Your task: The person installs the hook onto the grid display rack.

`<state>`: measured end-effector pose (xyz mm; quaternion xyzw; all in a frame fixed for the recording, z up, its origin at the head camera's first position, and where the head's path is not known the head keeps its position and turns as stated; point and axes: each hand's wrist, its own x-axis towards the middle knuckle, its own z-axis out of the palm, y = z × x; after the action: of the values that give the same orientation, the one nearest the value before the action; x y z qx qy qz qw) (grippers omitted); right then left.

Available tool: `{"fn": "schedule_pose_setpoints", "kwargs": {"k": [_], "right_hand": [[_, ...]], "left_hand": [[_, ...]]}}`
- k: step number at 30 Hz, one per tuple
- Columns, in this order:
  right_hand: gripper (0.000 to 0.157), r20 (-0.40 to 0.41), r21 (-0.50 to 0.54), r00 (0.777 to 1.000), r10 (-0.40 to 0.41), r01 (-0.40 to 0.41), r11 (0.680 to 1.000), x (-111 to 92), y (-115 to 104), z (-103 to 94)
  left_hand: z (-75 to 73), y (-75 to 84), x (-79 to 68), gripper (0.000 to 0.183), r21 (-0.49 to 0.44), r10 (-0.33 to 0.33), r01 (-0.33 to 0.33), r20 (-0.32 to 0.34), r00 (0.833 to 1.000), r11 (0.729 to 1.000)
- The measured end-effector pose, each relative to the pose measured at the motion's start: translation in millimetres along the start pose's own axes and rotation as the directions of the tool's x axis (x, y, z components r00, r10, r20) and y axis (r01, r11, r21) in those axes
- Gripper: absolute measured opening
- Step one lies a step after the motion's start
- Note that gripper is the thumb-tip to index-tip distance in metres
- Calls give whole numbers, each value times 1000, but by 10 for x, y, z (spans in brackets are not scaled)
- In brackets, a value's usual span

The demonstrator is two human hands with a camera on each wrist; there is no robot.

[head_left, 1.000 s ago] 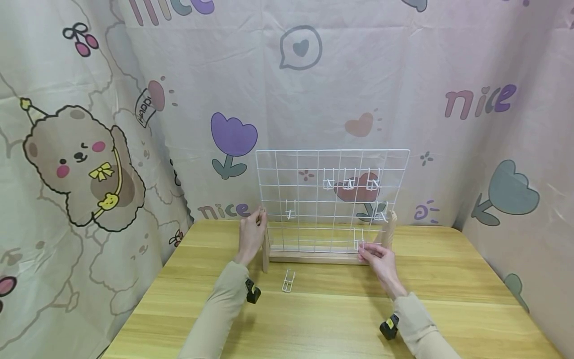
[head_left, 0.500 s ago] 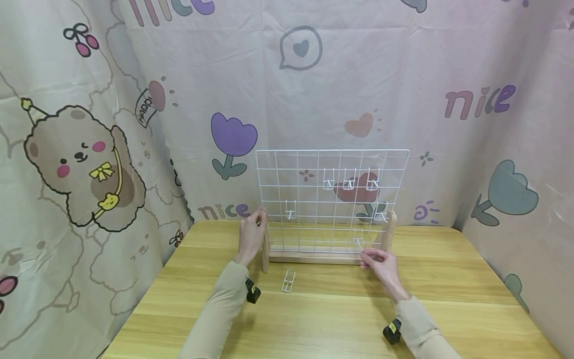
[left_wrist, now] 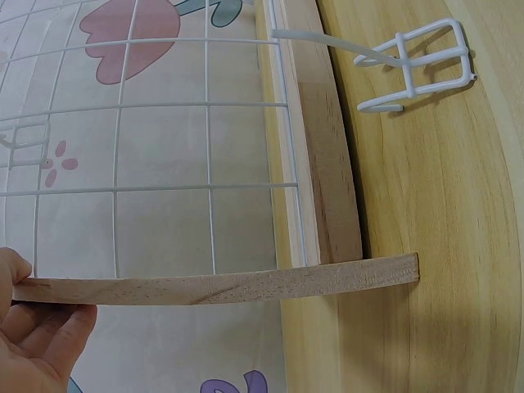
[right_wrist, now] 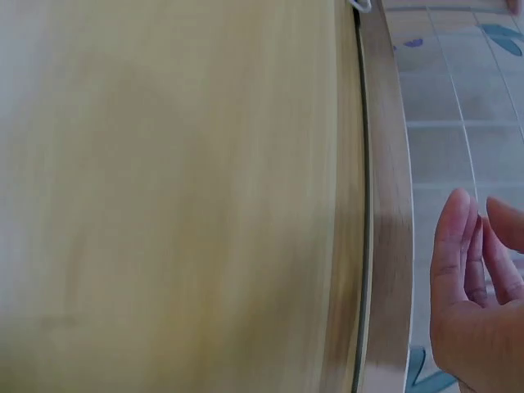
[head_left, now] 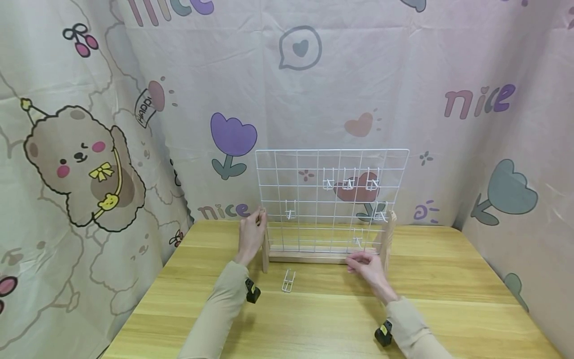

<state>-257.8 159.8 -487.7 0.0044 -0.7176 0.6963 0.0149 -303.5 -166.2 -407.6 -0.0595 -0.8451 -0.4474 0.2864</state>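
Note:
A white wire grid panel [head_left: 309, 194] stands upright in a wooden stand [head_left: 309, 257] with a post at each end. My left hand [head_left: 252, 234] pinches the top of the left wooden post [left_wrist: 221, 288], thumb on one side and fingers on the other in the left wrist view. My right hand [head_left: 367, 267], holding nothing, is in front of the stand's base near its right end; its fingers are loosely bent in the right wrist view. Just above it, a white wire hook [head_left: 357, 240] hangs low on the grid. One loose white hook [head_left: 288, 280] lies on the table before the stand.
More white hooks hang on the grid: several in the upper right, such as one hook [head_left: 348, 184], and a hook [head_left: 290, 213] at left. The wooden table [head_left: 323, 319] runs back to a printed curtain [head_left: 309, 89], which also encloses both sides.
My right hand has let go of the low hook at the grid's lower right, dropped below it and moved left. The left hand stays on the post.

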Motion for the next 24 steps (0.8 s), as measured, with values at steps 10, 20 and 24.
{"fn": "schedule_pose_setpoints", "kwargs": {"k": [10,20,24], "right_hand": [[34,279,-57,959,-59,78,995,-25,37,446],[38,424,-166,904,-57,139,976,-62,26,1038],[38,442,-171,892,-98,191,966,-47,17,1182]], "left_hand": [[-9,7,-19,33,12,19,-19,-3,1000,1000],[-5,0,-11,36,2,6,-6,3,1000,1000],[-9,1,-13,35,4,6,-6,6,1000,1000]]}}
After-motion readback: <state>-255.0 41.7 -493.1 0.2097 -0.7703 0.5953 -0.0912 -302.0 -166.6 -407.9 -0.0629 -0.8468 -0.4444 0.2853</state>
